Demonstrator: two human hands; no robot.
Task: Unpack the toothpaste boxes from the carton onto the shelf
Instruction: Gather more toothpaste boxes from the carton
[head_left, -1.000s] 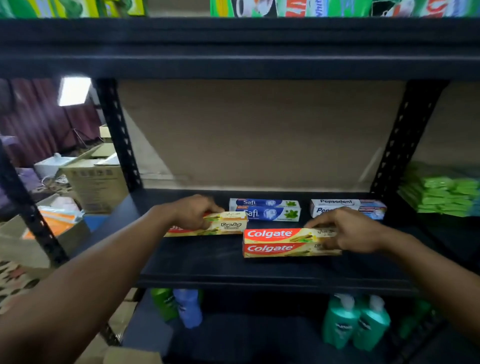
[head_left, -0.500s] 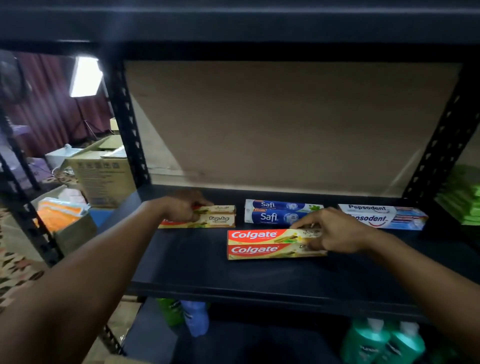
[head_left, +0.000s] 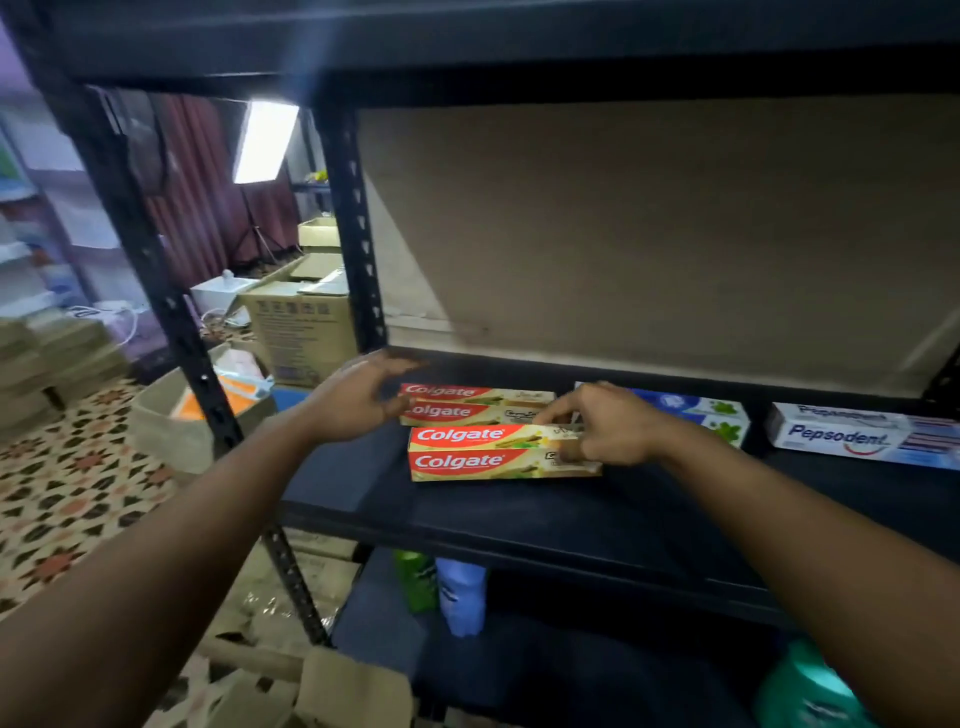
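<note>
From where I stand, the toothpaste sits in neat rows along the black shelf (head_left: 519, 525), long sides facing out so the names can be read from the aisle. The right hand (head_left: 610, 423) has its fingers curled over the right end of the front Colgate box (head_left: 488, 452), thumb against the face nearest us. I'd say that end grip lets the person slide and square the box without covering its label. The box lies flat on the shelf, just in front of the rear Colgate box (head_left: 475, 402) and parallel with it, so close that I can't tell whether they touch. The left hand (head_left: 358, 400) is spread loose and holds nothing. It hangs at the left end of the rear box, blurred, so I can't say whether a fingertip touches the card. To the right, in the back row, a blue-and-white box (head_left: 698, 410) sits partly behind the right hand, and a Pepsodent box (head_left: 857, 434) lies further along, apart from it. Like brands seem to be kept together, which would explain one Colgate lying directly in front of the other. Some cardboard flaps (head_left: 353, 686) show down by the floor, possibly the carton, though its contents are out of sight. Bottles (head_left: 457, 597) stand on the shelf below.
</note>
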